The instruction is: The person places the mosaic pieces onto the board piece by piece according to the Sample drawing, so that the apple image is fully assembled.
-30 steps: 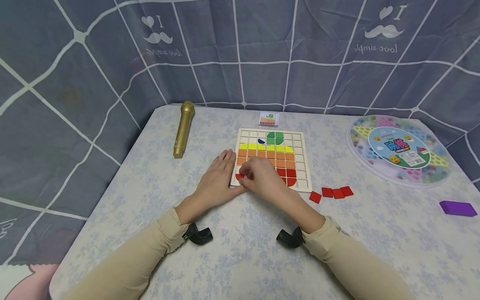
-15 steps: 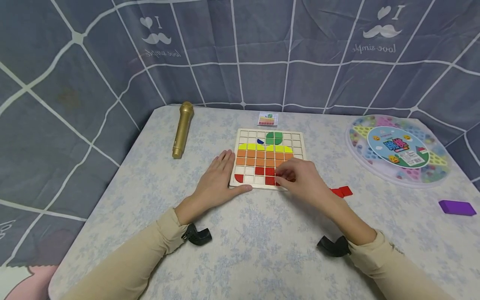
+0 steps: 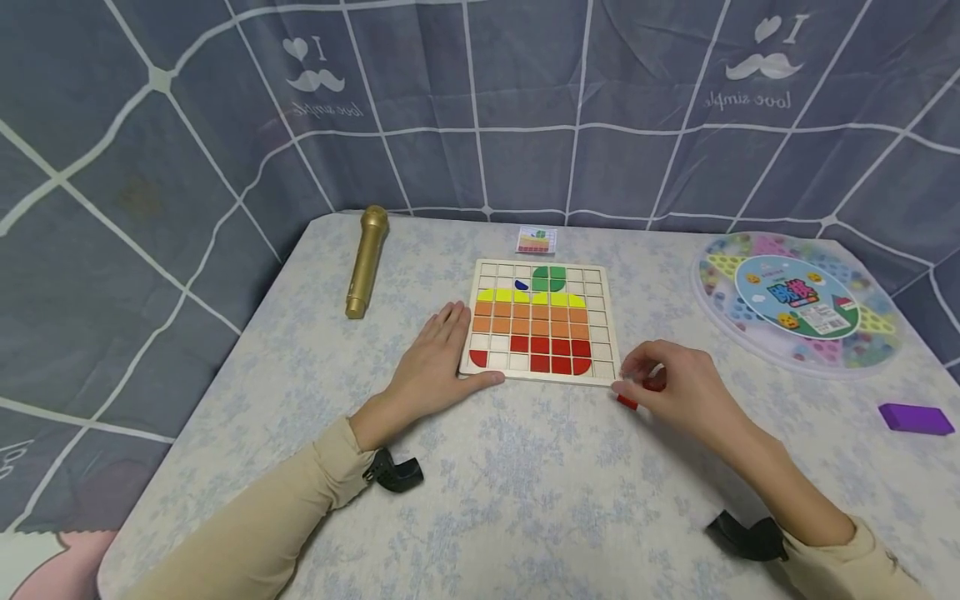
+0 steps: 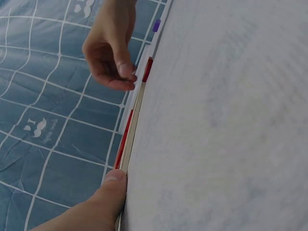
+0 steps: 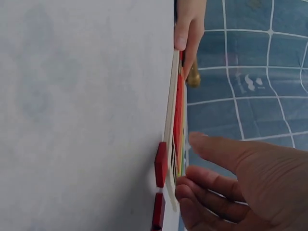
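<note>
My left hand (image 3: 431, 362) lies flat on the table, its fingers along the left edge of the square wooden grid board (image 3: 600, 333) and its thumb at the front edge. Red, orange, yellow, green and blue tiles fill part of the grid; several cells at the front left are bare. Off the board's front right corner, my right hand (image 3: 678, 387) hovers over loose red tiles (image 3: 627, 402), mostly hiding them. In the right wrist view, a gap separates thumb and fingers, with nothing between them, beside a standing-out red tile (image 5: 161, 165).
A small pattern card (image 3: 536, 240) lies behind the board. To the left is a gold microphone (image 3: 366, 262). On the right are a round game box (image 3: 797, 296) with a printed label and a purple block (image 3: 916, 418). Grid-patterned cloth hangs behind the table.
My right hand has moved right, from the board's front left corner to the loose red tiles beside the board. A rounded red corner tile now shows there. My left hand stays put.
</note>
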`<state>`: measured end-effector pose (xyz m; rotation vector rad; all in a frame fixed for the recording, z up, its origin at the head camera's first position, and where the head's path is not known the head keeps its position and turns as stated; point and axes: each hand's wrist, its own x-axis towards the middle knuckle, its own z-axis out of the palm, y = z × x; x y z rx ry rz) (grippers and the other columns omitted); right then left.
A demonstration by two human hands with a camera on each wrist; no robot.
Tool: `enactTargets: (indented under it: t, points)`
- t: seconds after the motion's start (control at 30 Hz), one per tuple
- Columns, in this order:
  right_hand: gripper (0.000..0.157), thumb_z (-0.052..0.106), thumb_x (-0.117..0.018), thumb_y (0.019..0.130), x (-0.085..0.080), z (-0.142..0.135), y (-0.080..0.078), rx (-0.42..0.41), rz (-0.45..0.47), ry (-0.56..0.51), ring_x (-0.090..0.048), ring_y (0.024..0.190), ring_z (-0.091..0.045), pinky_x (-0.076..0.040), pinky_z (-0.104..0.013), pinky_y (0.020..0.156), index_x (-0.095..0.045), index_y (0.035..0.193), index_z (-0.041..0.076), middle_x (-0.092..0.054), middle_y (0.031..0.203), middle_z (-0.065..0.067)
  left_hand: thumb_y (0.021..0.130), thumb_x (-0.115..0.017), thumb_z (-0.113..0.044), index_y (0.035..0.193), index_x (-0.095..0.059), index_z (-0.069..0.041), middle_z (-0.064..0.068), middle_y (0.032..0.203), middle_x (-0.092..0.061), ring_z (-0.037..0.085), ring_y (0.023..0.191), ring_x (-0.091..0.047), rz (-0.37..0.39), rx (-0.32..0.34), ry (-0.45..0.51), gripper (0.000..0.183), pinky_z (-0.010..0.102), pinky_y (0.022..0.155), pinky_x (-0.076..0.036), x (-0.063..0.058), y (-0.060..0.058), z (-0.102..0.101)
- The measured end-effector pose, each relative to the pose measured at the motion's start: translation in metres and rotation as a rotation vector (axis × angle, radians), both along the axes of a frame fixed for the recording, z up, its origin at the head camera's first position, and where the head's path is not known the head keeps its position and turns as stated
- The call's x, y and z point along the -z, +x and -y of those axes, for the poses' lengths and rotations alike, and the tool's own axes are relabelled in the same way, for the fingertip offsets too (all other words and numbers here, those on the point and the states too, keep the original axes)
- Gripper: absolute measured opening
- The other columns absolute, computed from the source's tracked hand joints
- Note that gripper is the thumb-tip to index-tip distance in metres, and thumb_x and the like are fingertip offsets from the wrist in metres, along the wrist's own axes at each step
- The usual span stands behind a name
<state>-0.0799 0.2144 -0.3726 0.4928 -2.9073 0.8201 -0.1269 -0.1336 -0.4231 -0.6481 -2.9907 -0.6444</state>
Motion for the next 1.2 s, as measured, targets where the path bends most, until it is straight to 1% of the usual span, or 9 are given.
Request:
enactTargets:
  t: [0.13, 0.3, 0.43, 0.5, 0.63, 0.77, 0.87, 1.03, 1.2]
  points:
    - [0.025, 0.019, -0.094, 0.08, 0.003, -0.006, 0.005, -0.031, 0.019, 0.056, -0.058, 0.073, -0.014, -0.05, -0.025, 0.065, -0.074, 0.094, 0.014, -0.068, 0.082, 0.003, 0.091, -0.067, -0.072, 0.167, -0.016, 0.002, 0.019, 0.175, -0.017, 0.032, 0.165, -0.01, -0.001, 0.0, 0.003, 0.118, 0.048, 0.135, -0.013, 0.0, 0.0, 0.0]
    - [0.022, 0.014, -0.092, 0.081, 0.003, -0.005, 0.007, -0.085, 0.032, 0.075, -0.057, 0.075, -0.013, -0.049, -0.025, 0.065, -0.075, 0.094, 0.016, -0.067, 0.083, 0.006, 0.091, -0.067, -0.071, 0.167, -0.016, 0.002, 0.02, 0.175, -0.018, 0.032, 0.165, -0.011, -0.005, 0.001, 0.001, 0.118, 0.048, 0.135, -0.013, 0.0, 0.0, 0.0]
    - [0.021, 0.01, -0.09, 0.081, 0.0, -0.002, 0.008, -0.104, 0.013, 0.104, -0.056, 0.075, -0.012, -0.05, -0.025, 0.066, -0.072, 0.088, 0.019, -0.065, 0.08, 0.008, 0.091, -0.067, -0.072, 0.167, -0.016, 0.001, 0.019, 0.175, -0.017, 0.032, 0.165, -0.011, 0.0, -0.002, -0.006, 0.118, 0.047, 0.135, -0.013, 0.0, 0.001, 0.0]
    - [0.022, 0.01, -0.089, 0.081, -0.002, 0.0, 0.008, -0.111, -0.001, 0.122, -0.054, 0.074, -0.013, -0.048, -0.025, 0.065, -0.07, 0.086, 0.02, -0.062, 0.078, 0.007, 0.09, -0.066, -0.073, 0.167, -0.016, 0.001, 0.019, 0.176, -0.016, 0.031, 0.165, -0.01, 0.008, -0.003, -0.006, 0.118, 0.047, 0.135, -0.012, -0.001, 0.001, 0.0]
    - [0.021, 0.01, -0.087, 0.081, -0.005, 0.01, 0.005, -0.13, -0.023, 0.128, -0.054, 0.075, -0.013, -0.046, -0.026, 0.064, -0.069, 0.088, 0.02, -0.061, 0.079, 0.007, 0.09, -0.067, -0.073, 0.167, -0.016, 0.001, 0.018, 0.176, -0.016, 0.031, 0.165, -0.01, 0.013, -0.003, -0.01, 0.118, 0.046, 0.135, -0.011, -0.001, 0.0, 0.0]
    - [0.022, 0.01, -0.088, 0.081, -0.005, 0.026, -0.006, -0.16, -0.052, 0.091, -0.06, 0.079, -0.014, -0.054, -0.031, 0.07, -0.071, 0.094, 0.015, -0.068, 0.086, 0.005, 0.09, -0.067, -0.073, 0.167, -0.017, 0.002, 0.019, 0.175, -0.016, 0.031, 0.165, -0.01, 0.01, -0.004, -0.018, 0.118, 0.046, 0.135, -0.012, 0.0, 0.0, 0.0]
    - [0.024, 0.009, -0.088, 0.081, -0.005, 0.044, -0.019, -0.181, -0.058, 0.044, -0.063, 0.081, -0.016, -0.057, -0.034, 0.074, -0.071, 0.098, 0.011, -0.07, 0.089, 0.002, 0.09, -0.067, -0.073, 0.167, -0.017, 0.001, 0.019, 0.175, -0.016, 0.031, 0.165, -0.01, 0.014, -0.008, -0.02, 0.118, 0.046, 0.135, -0.012, 0.0, 0.0, 0.001]
    - [0.022, 0.01, -0.087, 0.082, -0.007, 0.079, -0.042, -0.225, -0.046, -0.02, -0.061, 0.08, -0.018, -0.055, -0.033, 0.073, -0.071, 0.098, 0.008, -0.07, 0.088, -0.001, 0.091, -0.066, -0.073, 0.168, -0.016, 0.001, 0.018, 0.176, -0.015, 0.031, 0.165, -0.009, 0.031, -0.015, -0.02, 0.118, 0.045, 0.135, -0.011, -0.001, 0.001, 0.0]
    - [0.018, 0.011, -0.083, 0.085, -0.006, 0.111, -0.06, -0.249, -0.057, -0.01, -0.06, 0.081, -0.018, -0.053, -0.031, 0.073, -0.072, 0.098, 0.008, -0.069, 0.088, -0.002, 0.092, -0.063, -0.075, 0.167, -0.016, 0.001, 0.017, 0.176, -0.015, 0.03, 0.165, -0.009, 0.03, -0.014, -0.032, 0.117, 0.044, 0.136, -0.011, -0.001, 0.0, 0.0]
